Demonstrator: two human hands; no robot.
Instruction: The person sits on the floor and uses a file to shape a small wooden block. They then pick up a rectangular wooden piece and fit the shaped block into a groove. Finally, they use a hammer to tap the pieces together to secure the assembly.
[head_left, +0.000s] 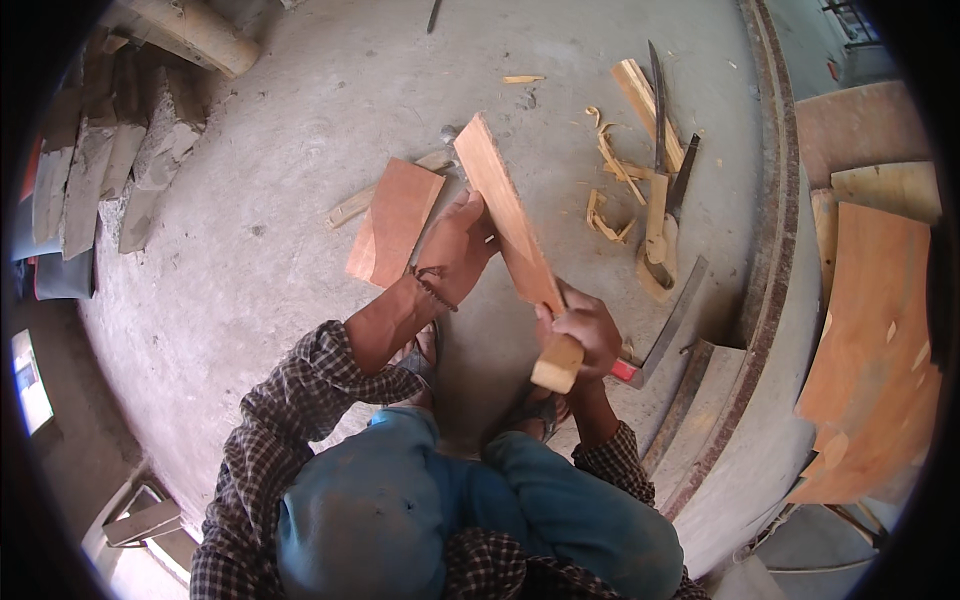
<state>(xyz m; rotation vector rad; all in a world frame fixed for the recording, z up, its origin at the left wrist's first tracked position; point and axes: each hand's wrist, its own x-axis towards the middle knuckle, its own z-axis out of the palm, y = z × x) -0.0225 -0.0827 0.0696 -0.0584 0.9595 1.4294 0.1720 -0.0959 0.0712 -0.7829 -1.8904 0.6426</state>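
Note:
A long reddish plywood strip (505, 215) slants in front of me, its far end raised away from me. At the strip's left edge, my left hand (462, 245) is closed on it, with the fingers partly hidden behind it. My right hand (585, 325) wraps round the near end, together with a pale squared wooden block (558, 362) that juts toward me. Whether block and strip are joined cannot be seen. Left of my left hand, a reddish plywood piece (400, 215) lies on the floor, partly over a pale stick (350, 207).
Right on the concrete floor (300, 120) lie a wooden-handled saw (657, 190), a pale wood strip (640, 95), curled shavings (610, 215) and a red-and-grey metal tool (660, 335). Beyond a raised metal edge (785, 200) rest plywood sheets (870, 340). Concrete-crusted planks (150, 150) are stacked left.

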